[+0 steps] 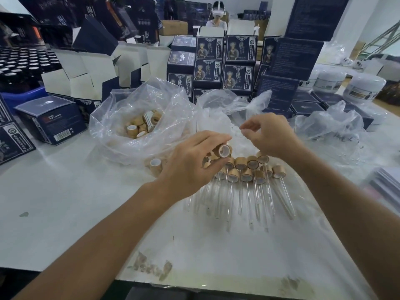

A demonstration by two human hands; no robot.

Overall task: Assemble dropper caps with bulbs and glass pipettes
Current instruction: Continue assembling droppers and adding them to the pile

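The table (65,191) is white, with worn patches on its near edge below both forearms. Just under the hands lies a cluster of finished droppers (244,176): wood-coloured caps in two rough rows, glass pipettes fanning toward the viewer.

The left hand (190,163) hovers over the left end of that cluster, fingers curled, pinching one cap (223,150) between thumb and fingertips; its white-lined opening faces the camera. A loose cap (155,163) lies on the table just left of this hand.

The right hand (270,135) is raised a little beyond and to the right of the left, over the far row of caps. Its thumb and forefinger are pressed together in a pinch; whether something small and white sits between them I cannot tell, as it blurs into the white pile behind.

Beyond the hands is a bag of white bulbs (218,126), open. Left of it, beyond the left hand, a clear bag of caps (140,124). Right of the right hand lies another clear bag (331,124), contents unclear.

Farther back stand stacked dark blue boxes (223,68), open white-flapped cartons (86,72) to the left, white jars (363,87) to the right, and a seated person wearing a headset (218,13) at the far end.
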